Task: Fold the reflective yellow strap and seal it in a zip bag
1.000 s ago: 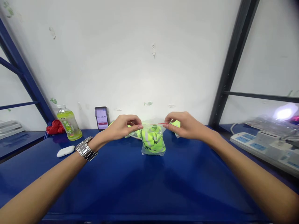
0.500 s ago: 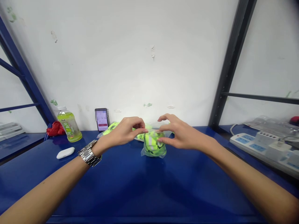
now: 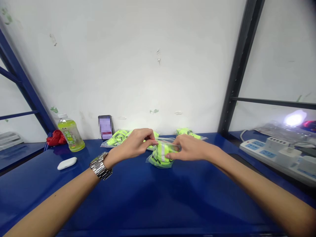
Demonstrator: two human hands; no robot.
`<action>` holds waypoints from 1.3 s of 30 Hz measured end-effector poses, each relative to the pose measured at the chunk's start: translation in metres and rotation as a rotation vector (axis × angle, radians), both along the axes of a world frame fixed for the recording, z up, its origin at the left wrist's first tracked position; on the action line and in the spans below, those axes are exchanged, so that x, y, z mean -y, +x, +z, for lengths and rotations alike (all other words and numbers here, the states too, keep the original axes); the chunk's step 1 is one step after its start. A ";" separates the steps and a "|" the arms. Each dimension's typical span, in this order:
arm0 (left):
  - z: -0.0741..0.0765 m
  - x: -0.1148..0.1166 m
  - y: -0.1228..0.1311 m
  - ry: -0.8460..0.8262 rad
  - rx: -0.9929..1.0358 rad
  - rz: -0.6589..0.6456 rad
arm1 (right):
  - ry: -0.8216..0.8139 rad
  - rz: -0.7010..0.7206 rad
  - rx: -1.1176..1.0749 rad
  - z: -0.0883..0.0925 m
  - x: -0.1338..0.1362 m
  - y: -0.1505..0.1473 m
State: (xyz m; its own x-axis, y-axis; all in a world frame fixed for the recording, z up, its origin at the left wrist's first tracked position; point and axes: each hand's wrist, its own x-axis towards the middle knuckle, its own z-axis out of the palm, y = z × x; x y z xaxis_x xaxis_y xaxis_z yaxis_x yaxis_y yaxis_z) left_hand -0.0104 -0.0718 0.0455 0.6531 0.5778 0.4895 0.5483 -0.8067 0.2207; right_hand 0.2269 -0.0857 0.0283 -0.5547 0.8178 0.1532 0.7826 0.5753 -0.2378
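Note:
A clear plastic bag (image 3: 160,163) stands on the blue tabletop, with a folded neon-yellow reflective vest (image 3: 161,153) inside it. My left hand (image 3: 140,142), a steel watch on its wrist, pinches the bag's upper left edge between thumb and fingers. On the right side of the bag, my right hand (image 3: 189,148) grips it with the thumb across the front; its other fingertips are partly hidden behind or within the bag's mouth. Behind my left hand lie more bagged neon-yellow vests (image 3: 118,137), and another bagged vest (image 3: 186,131) is behind my right hand.
At the left are a drink bottle (image 3: 71,133), a white earbud case (image 3: 67,163) and red cloth (image 3: 56,138). A phone (image 3: 105,126) leans on the wall. Power strips (image 3: 266,151) lie at the right, beside a dark metal post (image 3: 234,72).
My right hand has lowered and closed from a spread curve onto the bag's right side. The bag now tilts slightly, and the vest behind my right hand has come into view.

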 end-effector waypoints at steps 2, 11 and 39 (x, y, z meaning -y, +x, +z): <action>0.003 0.000 0.002 0.018 -0.012 -0.012 | -0.013 0.061 -0.024 0.003 0.002 0.007; 0.020 0.004 -0.011 0.035 -0.101 -0.021 | -0.017 0.252 -0.271 0.022 0.009 0.034; 0.052 0.000 -0.021 -0.037 -0.299 -0.048 | 0.393 0.259 -0.277 0.022 -0.004 0.022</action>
State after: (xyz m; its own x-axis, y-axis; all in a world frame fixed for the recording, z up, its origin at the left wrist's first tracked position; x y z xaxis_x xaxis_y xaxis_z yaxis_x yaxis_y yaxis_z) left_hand -0.0310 -0.0723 0.0970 0.7919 0.5569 0.2505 0.5552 -0.8274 0.0845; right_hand 0.2489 -0.0820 0.0507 -0.6257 0.5119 0.5886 0.5424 0.8278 -0.1433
